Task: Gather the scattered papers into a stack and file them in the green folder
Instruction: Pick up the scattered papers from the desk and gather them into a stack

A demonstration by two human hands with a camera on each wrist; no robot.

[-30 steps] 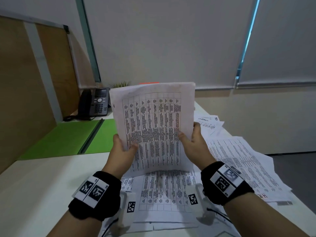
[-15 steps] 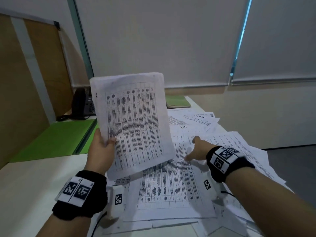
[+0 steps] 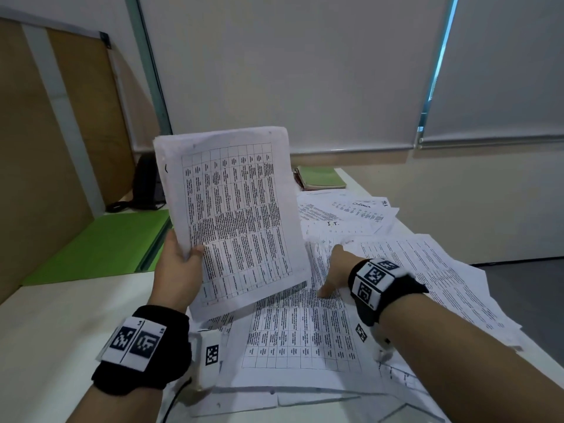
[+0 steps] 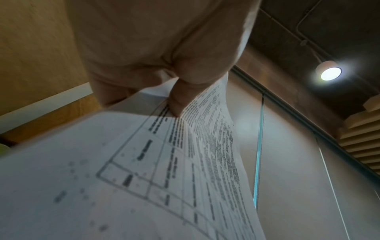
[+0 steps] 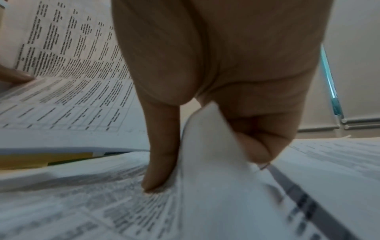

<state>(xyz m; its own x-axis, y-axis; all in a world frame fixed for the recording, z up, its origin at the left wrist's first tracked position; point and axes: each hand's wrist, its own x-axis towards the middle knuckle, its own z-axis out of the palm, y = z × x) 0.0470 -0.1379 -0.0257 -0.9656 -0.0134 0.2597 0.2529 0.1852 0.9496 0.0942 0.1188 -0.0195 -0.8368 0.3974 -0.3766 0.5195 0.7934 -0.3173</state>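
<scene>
My left hand (image 3: 180, 264) grips a stack of printed table sheets (image 3: 235, 215) by its lower left edge and holds it upright above the desk; the thumb (image 4: 180, 97) presses on the top page (image 4: 164, 170). My right hand (image 3: 332, 270) is down on the scattered papers (image 3: 305, 331) to the right. Its thumb (image 5: 162, 162) and curled fingers (image 5: 257, 146) pinch the lifted edge of one loose sheet (image 5: 209, 146). The open green folder (image 3: 100, 248) lies flat at the left, behind the stack.
A dark desk phone (image 3: 146, 184) stands behind the folder by the wooden partition (image 3: 39, 154). A green notebook (image 3: 320, 177) lies at the desk's far end. More loose papers (image 3: 427, 270) spread to the right edge. Bare desk surface (image 3: 61, 331) shows at the near left.
My right hand let go of the stack and went down to the loose papers, where it pinches a sheet edge. The left hand alone carries the stack, shifted left.
</scene>
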